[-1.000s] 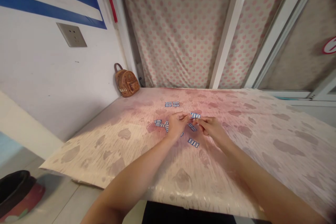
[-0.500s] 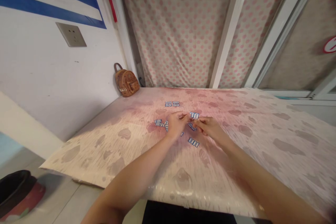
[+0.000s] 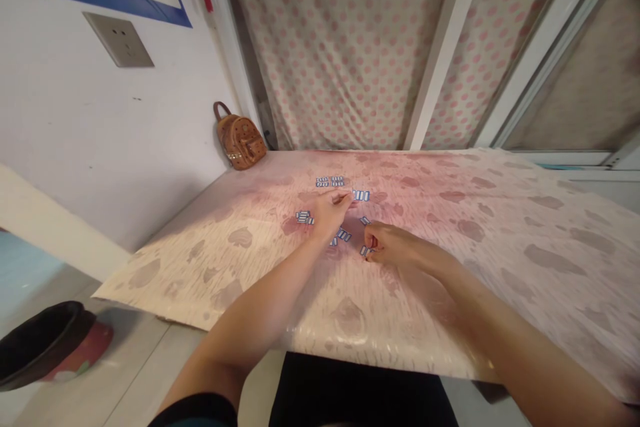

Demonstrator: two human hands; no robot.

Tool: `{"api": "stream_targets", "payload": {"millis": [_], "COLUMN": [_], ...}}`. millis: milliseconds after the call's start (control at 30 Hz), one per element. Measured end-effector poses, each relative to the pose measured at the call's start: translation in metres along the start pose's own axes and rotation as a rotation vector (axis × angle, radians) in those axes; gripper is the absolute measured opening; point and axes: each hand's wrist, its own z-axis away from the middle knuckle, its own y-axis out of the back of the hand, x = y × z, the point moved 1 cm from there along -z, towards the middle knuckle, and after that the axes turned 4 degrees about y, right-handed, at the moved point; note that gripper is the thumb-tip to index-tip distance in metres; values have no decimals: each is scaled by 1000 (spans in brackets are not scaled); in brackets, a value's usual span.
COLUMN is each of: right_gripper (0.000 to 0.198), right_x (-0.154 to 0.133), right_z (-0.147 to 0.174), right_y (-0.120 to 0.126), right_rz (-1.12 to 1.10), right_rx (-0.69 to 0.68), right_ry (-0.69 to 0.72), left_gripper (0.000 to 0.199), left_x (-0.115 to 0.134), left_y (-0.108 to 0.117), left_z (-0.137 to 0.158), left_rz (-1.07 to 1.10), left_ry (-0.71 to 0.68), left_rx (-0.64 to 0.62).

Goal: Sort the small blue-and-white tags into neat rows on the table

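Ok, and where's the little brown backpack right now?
In the head view, the brown backpack sits left of centre at the far left corner of the table, beside the white wall, left of the dotted curtain and beyond the left hand.

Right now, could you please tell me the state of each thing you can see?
Left hand, closed on one end of a blue-and-white strip.
Right hand, fingers curled at a near strip; grip unclear.
Far strips, laid out in rows.
Bag, leaning against the wall.
Curtain, hanging drawn.
Socket, nothing plugged in.
Pot, uncovered.
Tablecloth, spread out.
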Motion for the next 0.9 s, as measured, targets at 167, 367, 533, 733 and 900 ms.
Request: {"api": "stream_targets", "payload": {"millis": [167, 367, 533, 733, 900], "right_gripper": [15, 23, 19, 20, 17], "right_x": [-5, -19, -23, -16, -9], "right_z": [0, 0, -4, -6, -8], "right_y": [-1, 7, 21, 30, 31], "right_rz": [8, -104, -220, -233, -480], "right_rx": [-16, 17, 258, 685, 759], "right_ry": [34, 27, 48, -29, -106], "left_gripper": [14, 15, 14, 10, 10], "left_x": [3, -1, -6, -7, -5], "left_y": [1, 2, 2, -1, -5], "left_z": [2, 0, -2, -2, 2], "left_rz": [-15, 9, -33, -25, -30], "left_ry": [11, -20, -41, -15, 10], "left_rx": [-2, -12, -2, -5, -4]}}
